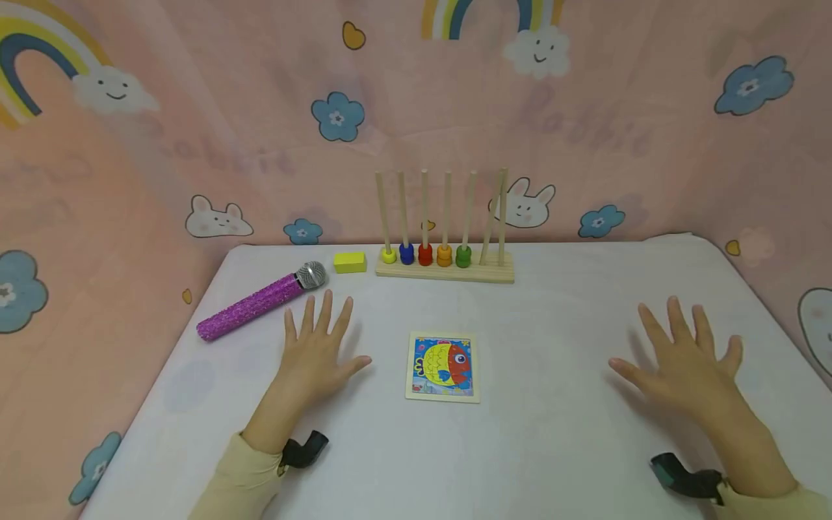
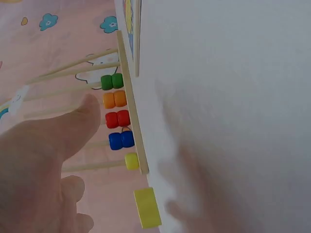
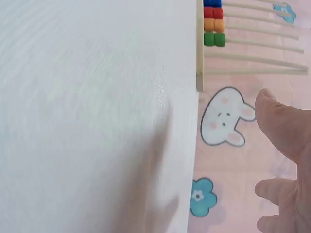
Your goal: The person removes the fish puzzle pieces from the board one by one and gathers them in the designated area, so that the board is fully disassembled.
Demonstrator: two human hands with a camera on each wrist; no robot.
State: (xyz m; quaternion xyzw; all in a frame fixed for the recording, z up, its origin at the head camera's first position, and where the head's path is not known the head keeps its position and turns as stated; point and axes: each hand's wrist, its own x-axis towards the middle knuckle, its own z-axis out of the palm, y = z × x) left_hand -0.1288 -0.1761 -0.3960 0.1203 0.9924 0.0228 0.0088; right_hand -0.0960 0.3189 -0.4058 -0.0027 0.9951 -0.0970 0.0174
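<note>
With fingers spread, my left hand [image 1: 313, 367] hovers over the left part of the table and holds nothing. Closest to it is a glittery purple microphone [image 1: 253, 308] with a silver head, lying aslant. My right hand [image 1: 692, 368], fingers also spread, is over the right side with nothing in it. Between the hands lies a square fish jigsaw puzzle [image 1: 443, 367] in a pale frame. At the back stands a wooden bead rack [image 1: 445, 271] with upright pegs; yellow, blue, red, orange and green beads sit low on them. A yellow block [image 1: 349, 262] lies left of the rack.
A white cloth covers the table [image 1: 552, 448]. Behind it and at both sides hangs a pink backdrop [image 1: 260, 144] printed with rainbows, rabbits and flowers. Each wrist wears a black camera mount, one of them beside the left sleeve [image 1: 240, 477].
</note>
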